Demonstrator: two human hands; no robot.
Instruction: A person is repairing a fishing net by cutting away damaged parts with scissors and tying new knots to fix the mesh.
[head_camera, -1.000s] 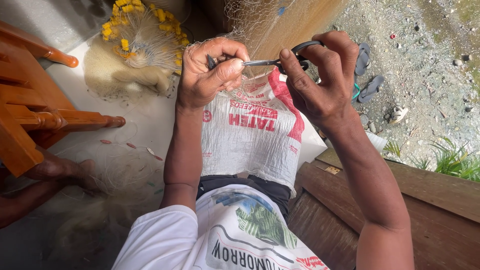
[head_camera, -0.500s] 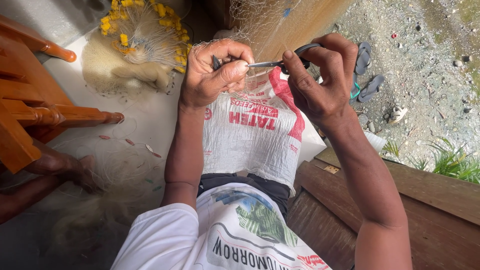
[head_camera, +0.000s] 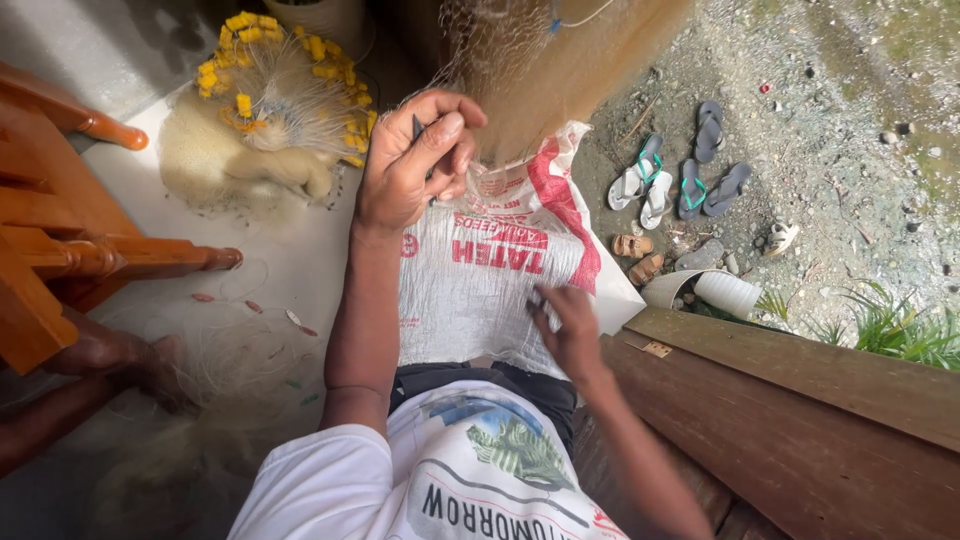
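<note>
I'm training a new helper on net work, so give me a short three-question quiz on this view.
1. True or false: the left hand is raised at the fishing net.
2. What does the right hand rest on?
A. woven sack
B. wooden chair
C. sandals
3. What colour are the floats on the bundled net on the floor?

Key: 1 true. 2 A, the woven sack on the lap. 3 yellow.

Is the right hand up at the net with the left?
No: the right hand is down on the white sack in the lap, while the left hand alone is up at the net.
</note>
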